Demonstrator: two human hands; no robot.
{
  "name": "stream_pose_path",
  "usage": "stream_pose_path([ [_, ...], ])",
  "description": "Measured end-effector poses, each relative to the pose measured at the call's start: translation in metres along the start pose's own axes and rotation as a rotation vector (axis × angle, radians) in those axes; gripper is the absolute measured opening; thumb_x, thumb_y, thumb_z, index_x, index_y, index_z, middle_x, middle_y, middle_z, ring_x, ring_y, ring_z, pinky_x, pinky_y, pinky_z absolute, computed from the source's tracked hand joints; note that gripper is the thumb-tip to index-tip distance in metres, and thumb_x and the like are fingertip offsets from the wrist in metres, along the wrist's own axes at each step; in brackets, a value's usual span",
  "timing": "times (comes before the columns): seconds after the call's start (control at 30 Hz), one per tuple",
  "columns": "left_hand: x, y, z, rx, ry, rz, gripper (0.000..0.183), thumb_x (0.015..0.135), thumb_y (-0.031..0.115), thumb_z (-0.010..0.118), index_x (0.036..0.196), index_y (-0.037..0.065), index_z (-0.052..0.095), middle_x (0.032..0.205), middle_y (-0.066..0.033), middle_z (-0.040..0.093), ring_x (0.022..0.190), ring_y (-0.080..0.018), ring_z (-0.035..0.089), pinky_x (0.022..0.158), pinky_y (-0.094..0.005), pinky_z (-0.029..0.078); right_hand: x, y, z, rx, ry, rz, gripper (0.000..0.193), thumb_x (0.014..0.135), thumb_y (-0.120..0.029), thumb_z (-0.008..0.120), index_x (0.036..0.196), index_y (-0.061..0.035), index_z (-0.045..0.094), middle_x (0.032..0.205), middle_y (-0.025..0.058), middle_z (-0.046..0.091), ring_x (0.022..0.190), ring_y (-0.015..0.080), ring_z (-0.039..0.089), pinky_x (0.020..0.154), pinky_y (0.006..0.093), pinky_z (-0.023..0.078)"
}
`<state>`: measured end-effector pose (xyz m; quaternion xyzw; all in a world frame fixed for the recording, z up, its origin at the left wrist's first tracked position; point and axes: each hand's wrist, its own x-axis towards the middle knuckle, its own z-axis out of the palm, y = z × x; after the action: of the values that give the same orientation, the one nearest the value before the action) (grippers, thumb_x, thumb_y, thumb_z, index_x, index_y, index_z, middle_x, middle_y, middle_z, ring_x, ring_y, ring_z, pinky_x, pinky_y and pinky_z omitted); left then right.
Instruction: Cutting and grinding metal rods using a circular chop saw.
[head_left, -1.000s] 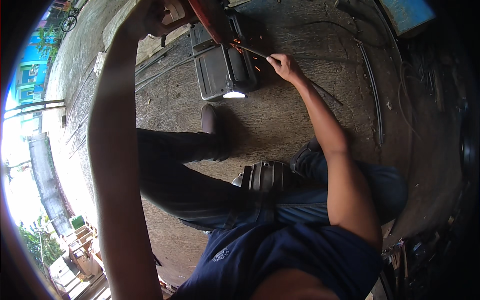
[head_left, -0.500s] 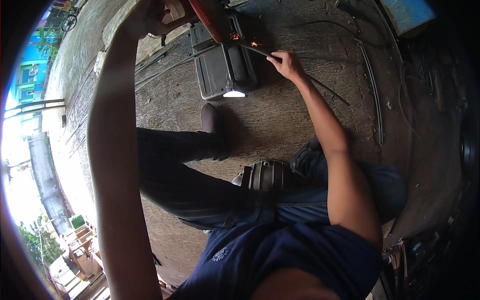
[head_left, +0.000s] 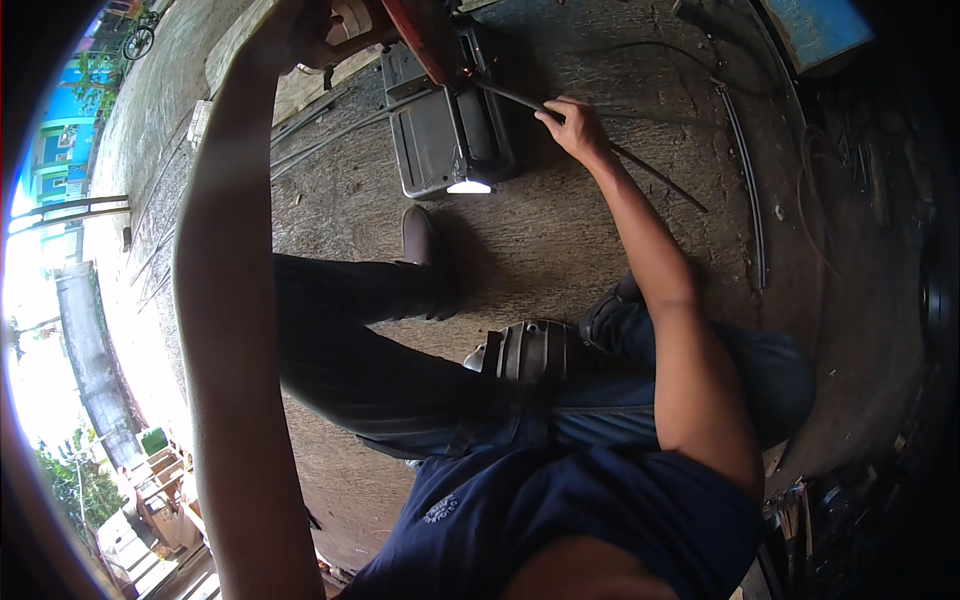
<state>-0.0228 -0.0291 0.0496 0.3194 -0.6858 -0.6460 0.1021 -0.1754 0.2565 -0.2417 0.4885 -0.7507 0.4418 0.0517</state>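
Observation:
A cut-off saw with a red-orange blade guard (head_left: 425, 45) and a grey base (head_left: 425, 150) stands on the ground at the top middle. My left hand (head_left: 308, 40), in shadow near the top edge, is closed round the saw's handle; part of it is hard to make out. With my right hand (head_left: 578, 130) I grip a thin dark metal rod (head_left: 645, 168) just right of the saw. One end of the rod reaches in under the guard, where a small orange glow shows; the other slants down to the right, past my wrist.
More thin rods (head_left: 315, 150) extend left from the saw. Others lie along the ground (head_left: 745, 190) at right, near a blue metal object (head_left: 815, 30). A ribbed metal casing (head_left: 530, 350) is between my legs. My shoes (head_left: 418, 235) are close to the saw base.
The bright orange sparks beside the guard have died down to a faint glow. The guard has shifted slightly, and the rod's free end sits a little farther right. Both hands keep their hold.

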Motion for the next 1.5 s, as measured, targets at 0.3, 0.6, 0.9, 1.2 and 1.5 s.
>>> stream_pose_path([
  [0.3, 0.022, -0.012, -0.042, 0.030, -0.004, 0.023, 0.035, 0.085, 0.024, 0.051, 0.117, 0.013, 0.059, 0.096, -0.0052, 0.064, 0.085, -0.0191, 0.062, 0.078, -0.0358, 0.052, 0.004, -0.005, 0.005, -0.081, -0.042, 0.016, 0.024, 0.081, -0.022, 0.071, 0.090, 0.0004, 0.069, 0.082, 0.0154, 0.067, 0.076, 0.0336, 0.065, 0.066, 0.0397, 0.052],
  [0.6, 0.016, -0.005, -0.023, 0.014, -0.230, 0.211, 0.038, 0.087, 0.022, 0.049, 0.123, 0.012, 0.057, 0.100, -0.0034, 0.064, 0.087, -0.0172, 0.062, 0.079, -0.0331, 0.051, 0.016, 0.040, -0.015, 0.196, -0.306, 0.271, 0.036, 0.093, -0.034, 0.058, 0.099, -0.0005, 0.069, 0.070, 0.0096, 0.064, 0.064, 0.0175, 0.058, 0.059, 0.0344, 0.043],
  [0.9, 0.023, -0.009, -0.042, 0.115, -0.120, 0.121, 0.036, 0.080, 0.024, 0.055, 0.115, 0.016, 0.060, 0.097, -0.0010, 0.063, 0.085, -0.0165, 0.059, 0.078, -0.0354, 0.048, 0.011, 0.024, -0.007, 0.289, -0.264, 0.282, 0.041, 0.093, -0.040, 0.056, 0.097, -0.0001, 0.066, 0.080, 0.0131, 0.065, 0.076, 0.0204, 0.061, 0.067, 0.0373, 0.046],
  [1.2, 0.011, -0.004, -0.027, 0.189, -0.105, 0.210, 0.035, 0.092, 0.031, 0.048, 0.123, 0.019, 0.059, 0.108, -0.0008, 0.062, 0.097, -0.0173, 0.058, 0.085, -0.0384, 0.047, 0.017, 0.017, -0.007, 0.230, -0.574, 0.393, 0.036, 0.095, -0.037, 0.055, 0.104, -0.0033, 0.063, 0.065, 0.0011, 0.048, 0.063, 0.0101, 0.046, 0.058, 0.0292, 0.040],
  [1.5, 0.015, -0.005, -0.027, 0.051, -0.099, 0.053, 0.034, 0.092, 0.031, 0.050, 0.122, 0.020, 0.059, 0.102, -0.0015, 0.062, 0.091, -0.0184, 0.059, 0.083, -0.0387, 0.049, 0.001, 0.025, 0.016, 0.380, -0.457, 0.432, 0.050, 0.096, -0.039, 0.052, 0.119, 0.0050, 0.056, 0.072, 0.0077, 0.058, 0.065, 0.0194, 0.057, 0.061, 0.0340, 0.046],
])
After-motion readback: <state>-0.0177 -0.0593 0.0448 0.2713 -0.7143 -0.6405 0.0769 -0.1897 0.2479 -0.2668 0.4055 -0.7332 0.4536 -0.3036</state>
